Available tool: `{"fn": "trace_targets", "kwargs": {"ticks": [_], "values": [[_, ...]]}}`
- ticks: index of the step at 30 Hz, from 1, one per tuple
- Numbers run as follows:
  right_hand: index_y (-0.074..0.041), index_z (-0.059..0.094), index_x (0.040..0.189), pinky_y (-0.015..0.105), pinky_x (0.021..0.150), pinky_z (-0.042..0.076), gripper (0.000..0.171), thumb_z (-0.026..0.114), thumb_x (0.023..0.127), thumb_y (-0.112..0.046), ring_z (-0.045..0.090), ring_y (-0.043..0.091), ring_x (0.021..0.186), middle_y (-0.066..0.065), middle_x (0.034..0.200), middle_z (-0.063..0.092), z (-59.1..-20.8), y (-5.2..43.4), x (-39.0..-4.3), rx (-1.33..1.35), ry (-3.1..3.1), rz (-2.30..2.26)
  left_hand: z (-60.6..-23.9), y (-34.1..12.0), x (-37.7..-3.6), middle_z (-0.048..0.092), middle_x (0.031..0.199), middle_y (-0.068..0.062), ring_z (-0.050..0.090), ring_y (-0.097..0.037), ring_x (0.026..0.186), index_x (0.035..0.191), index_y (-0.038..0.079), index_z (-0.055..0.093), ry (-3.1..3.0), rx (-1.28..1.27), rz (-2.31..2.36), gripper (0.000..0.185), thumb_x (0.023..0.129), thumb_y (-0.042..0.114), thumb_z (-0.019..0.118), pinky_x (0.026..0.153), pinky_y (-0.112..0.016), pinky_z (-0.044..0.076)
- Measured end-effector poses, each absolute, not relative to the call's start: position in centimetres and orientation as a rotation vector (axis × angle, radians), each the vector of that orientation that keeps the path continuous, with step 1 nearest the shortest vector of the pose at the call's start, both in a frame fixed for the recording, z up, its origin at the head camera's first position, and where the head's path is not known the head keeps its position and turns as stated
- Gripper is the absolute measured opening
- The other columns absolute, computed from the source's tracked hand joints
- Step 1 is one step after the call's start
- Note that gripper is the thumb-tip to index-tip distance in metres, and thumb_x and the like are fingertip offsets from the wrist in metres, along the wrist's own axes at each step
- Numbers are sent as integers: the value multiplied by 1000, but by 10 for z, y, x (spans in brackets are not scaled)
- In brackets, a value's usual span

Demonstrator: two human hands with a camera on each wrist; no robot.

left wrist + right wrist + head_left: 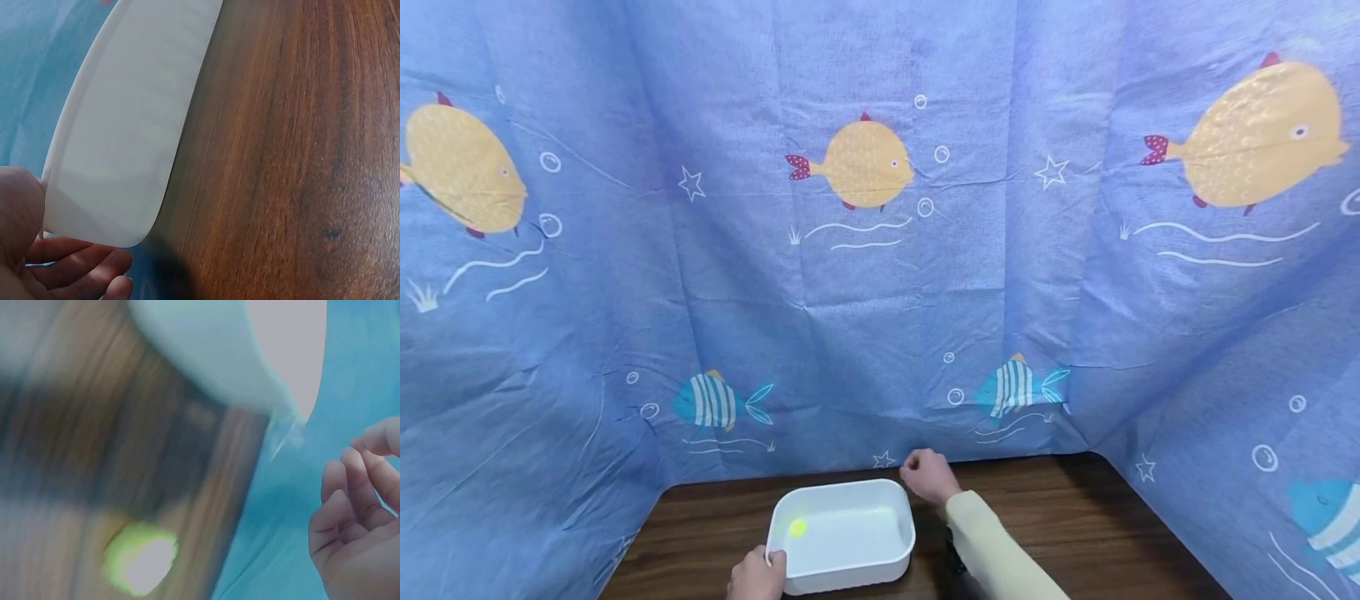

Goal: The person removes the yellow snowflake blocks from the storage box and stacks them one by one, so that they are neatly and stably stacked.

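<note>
A white rectangular plastic basin with rounded corners stands on the table. Inside it, towards the left, lies a small bright yellow round piece. My left hand grips the basin's near left corner; in the left wrist view its fingers curl beneath the rim. Beyond the far right corner of the basin is my right hand, apart from it. The right wrist view shows this hand's fingers loosely bent, with nothing visible between them. A blurred yellow-green round thing lies on the wood there.
The dark wooden table ends at a blue cloth curtain printed with fish, which hangs behind and on both sides. My right forearm in a pale sleeve covers part of the table to the right of the basin.
</note>
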State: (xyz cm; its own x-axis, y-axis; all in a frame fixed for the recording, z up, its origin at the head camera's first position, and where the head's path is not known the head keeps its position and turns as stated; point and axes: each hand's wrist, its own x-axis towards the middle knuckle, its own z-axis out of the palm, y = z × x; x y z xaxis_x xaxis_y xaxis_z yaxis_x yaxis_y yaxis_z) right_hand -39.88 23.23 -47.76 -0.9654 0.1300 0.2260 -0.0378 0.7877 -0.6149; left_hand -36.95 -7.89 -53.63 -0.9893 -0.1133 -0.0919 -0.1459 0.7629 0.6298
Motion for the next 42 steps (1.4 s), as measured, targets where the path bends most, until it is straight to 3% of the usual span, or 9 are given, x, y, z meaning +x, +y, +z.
{"fn": "trace_targets", "kwargs": {"ticks": [15, 21, 23, 25, 28, 29, 33, 35, 42], "values": [[-14, 69, 66, 20, 51, 37, 13, 63, 77, -16, 45, 7, 52, -7, 58, 57, -499, 75, -397, 346, -3036, 769, -540, -83, -366, 62, 70, -17, 56, -29, 62, 79, -1, 60, 2948, -166, 1025, 33, 81, 29, 48, 59, -43, 43], [-12, 53, 53, 25, 46, 31, 27, 66, 73, -25, 36, 13, 48, -4, 49, 39, -519, 54, -385, 292, -3172, 476, -542, -81, -361, 62, 68, -16, 55, -27, 61, 77, 1, 61, 2956, -171, 1002, 31, 79, 30, 49, 57, -41, 42], [-16, 58, 59, 26, 52, 38, 22, 66, 74, -29, 45, 13, 56, -6, 58, 49, -524, 51, -385, 279, -3171, 366, -542, -82, -361, 62, 69, -17, 56, -28, 61, 77, 1, 61, 2964, -174, 994, 31, 79, 30, 49, 57, -41, 41], [-20, 68, 79, 29, 63, 46, 15, 65, 77, -34, 56, 15, 73, -9, 84, 63, -525, 50, -386, 280, -3175, 277, -541, -81, -362, 62, 70, -17, 56, -28, 61, 79, 2, 62, 2966, -173, 984, 32, 80, 31, 49, 57, -41, 41], [-29, 67, 109, 34, 79, 48, 30, 61, 81, -39, 59, 19, 98, -16, 119, 59, -525, 52, -387, 296, -3203, 163, -538, -79, -362, 62, 70, -16, 56, -28, 61, 79, 2, 62, 2963, -159, 988, 31, 80, 30, 49, 57, -41, 41], [-31, 65, 113, 35, 80, 48, 32, 60, 82, -39, 58, 19, 99, -17, 120, 59, -524, 53, -388, 303, -3215, 153, -537, -78, -363, 62, 70, -16, 56, -28, 62, 79, 1, 62, 2958, -155, 992, 31, 80, 30, 50, 58, -42, 42], [-22, 66, 81, 31, 68, 46, 15, 63, 79, -37, 56, 14, 74, -10, 81, 62, -522, 61, -391, 306, -3220, 150, -536, -77, -364, 62, 69, -16, 56, -28, 61, 78, 1, 62, 2964, -162, 1008, 30, 80, 29, 51, 58, -43, 43], [-20, 57, 63, 30, 60, 42, 21, 66, 76, -33, 50, 14, 61, -5, 61, 52, -521, 67, -393, 298, -3203, 172, -536, -77, -365, 63, 69, -17, 56, -28, 61, 79, 0, 62, 2967, -169, 1016, 31, 80, 28, 51, 58, -43, 43], [-16, 50, 53, 29, 50, 36, 26, 69, 70, -20, 40, 14, 51, -4, 52, 45, -515, 96, -394, 214, -3156, 168, -536, -81, -367, 63, 70, -17, 57, -28, 62, 83, -2, 62, 2941, -161, 1018, 35, 82, 30, 49, 60, -44, 44]]}}
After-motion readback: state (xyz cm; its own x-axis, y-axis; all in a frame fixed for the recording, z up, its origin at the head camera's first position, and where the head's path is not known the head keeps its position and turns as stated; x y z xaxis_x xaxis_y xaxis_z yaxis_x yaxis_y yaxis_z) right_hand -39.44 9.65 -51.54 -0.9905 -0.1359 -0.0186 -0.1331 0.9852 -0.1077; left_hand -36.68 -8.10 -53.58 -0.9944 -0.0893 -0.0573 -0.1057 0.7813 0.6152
